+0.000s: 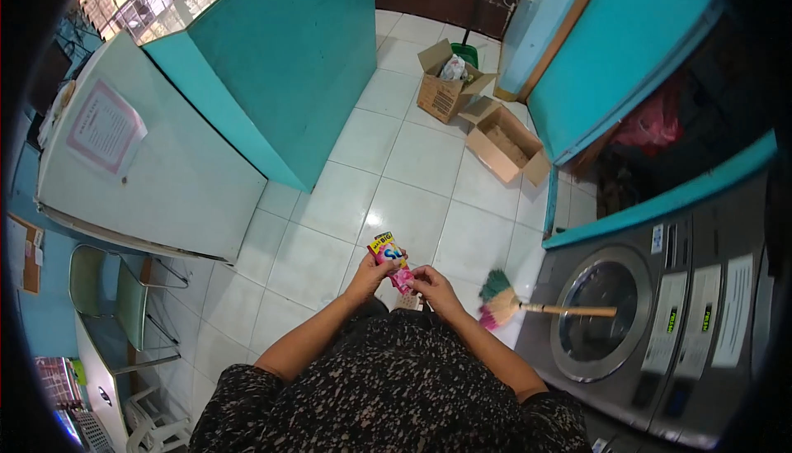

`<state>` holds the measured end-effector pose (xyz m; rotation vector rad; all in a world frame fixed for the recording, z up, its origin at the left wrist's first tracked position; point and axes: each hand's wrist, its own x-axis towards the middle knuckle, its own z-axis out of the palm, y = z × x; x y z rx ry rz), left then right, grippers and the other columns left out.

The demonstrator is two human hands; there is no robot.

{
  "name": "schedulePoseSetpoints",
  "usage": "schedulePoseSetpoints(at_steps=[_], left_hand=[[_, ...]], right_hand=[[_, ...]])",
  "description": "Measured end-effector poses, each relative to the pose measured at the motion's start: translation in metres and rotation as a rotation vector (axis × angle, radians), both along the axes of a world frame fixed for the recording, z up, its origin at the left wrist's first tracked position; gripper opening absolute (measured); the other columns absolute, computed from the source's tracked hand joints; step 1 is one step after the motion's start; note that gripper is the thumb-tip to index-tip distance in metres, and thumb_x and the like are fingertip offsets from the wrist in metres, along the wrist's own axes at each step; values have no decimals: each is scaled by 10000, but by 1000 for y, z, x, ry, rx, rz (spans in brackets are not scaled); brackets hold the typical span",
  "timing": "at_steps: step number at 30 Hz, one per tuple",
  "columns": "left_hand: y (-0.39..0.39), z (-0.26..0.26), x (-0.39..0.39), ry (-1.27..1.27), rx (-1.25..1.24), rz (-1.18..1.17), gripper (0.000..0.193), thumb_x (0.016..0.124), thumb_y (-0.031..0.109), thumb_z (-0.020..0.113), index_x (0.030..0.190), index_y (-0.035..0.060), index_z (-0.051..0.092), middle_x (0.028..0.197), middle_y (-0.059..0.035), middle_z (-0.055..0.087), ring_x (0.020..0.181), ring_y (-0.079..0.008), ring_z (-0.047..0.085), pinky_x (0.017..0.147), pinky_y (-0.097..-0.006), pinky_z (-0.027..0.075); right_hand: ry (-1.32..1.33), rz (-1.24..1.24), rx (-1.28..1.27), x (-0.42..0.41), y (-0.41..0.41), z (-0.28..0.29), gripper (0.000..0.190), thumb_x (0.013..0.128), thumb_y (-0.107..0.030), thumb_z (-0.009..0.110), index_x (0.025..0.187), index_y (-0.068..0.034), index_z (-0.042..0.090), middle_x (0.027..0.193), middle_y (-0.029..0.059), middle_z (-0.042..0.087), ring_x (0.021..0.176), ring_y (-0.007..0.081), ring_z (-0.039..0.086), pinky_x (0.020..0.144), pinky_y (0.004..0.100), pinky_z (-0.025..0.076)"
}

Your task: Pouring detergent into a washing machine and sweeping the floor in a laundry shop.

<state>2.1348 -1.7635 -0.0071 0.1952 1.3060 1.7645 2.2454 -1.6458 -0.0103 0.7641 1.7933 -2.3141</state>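
Observation:
A small sachet (390, 255), yellow at one end and pink at the other, is in front of my body at waist height. My left hand (373, 272) grips its side with the thumb across its face. The fingertips of my right hand (431, 284) pinch the pink end near the corner. Both hands touch the same sachet. Whether it is torn open, I cannot tell.
Two cardboard boxes (438, 97) with raised flaps stand on the tiled floor ahead, a green dustpan (465, 54) behind them. A broom (560, 309) leans by the front-loading washing machine (600, 314) at right. At left are a white refrigerator (179, 187), a teal counter (291, 69) and a chair (131, 292).

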Motion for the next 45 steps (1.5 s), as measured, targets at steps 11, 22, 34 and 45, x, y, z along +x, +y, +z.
schedulePoseSetpoints(at_steps=[11, 22, 34, 45], left_hand=[[90, -42, -271, -44, -266, 205, 470, 751, 341, 448, 1124, 89, 314, 1080, -90, 430, 993, -187, 416, 783, -353, 340], [239, -81, -536, -46, -521, 54, 276, 748, 193, 429, 1005, 97, 395, 932, -50, 517, 884, -161, 481, 724, -326, 356], [344, -140, -651, -227, -905, 26, 293, 740, 212, 425, 1002, 86, 382, 955, -75, 499, 883, -186, 483, 718, -378, 364], [500, -147, -825, -98, -1001, -238, 252, 713, 172, 430, 951, 91, 412, 845, -40, 513, 802, -158, 493, 646, -335, 377]], right_hand=[[-70, -132, 17, -238, 164, -52, 159, 721, -159, 534, 802, -38, 470, 638, 8, 494, 535, 67, 455, 427, 185, 352], [-361, -876, 38, -345, 378, -114, 156, 692, -80, 466, 845, -54, 456, 635, 29, 500, 490, 87, 456, 401, 199, 375], [-470, -752, 674, -534, 637, -104, 204, 692, -178, 509, 837, -39, 474, 587, 30, 495, 471, 112, 460, 429, 243, 373], [-601, -761, 886, -642, 691, -185, 279, 698, -193, 493, 906, -9, 464, 712, 86, 514, 580, 155, 480, 498, 274, 404]])
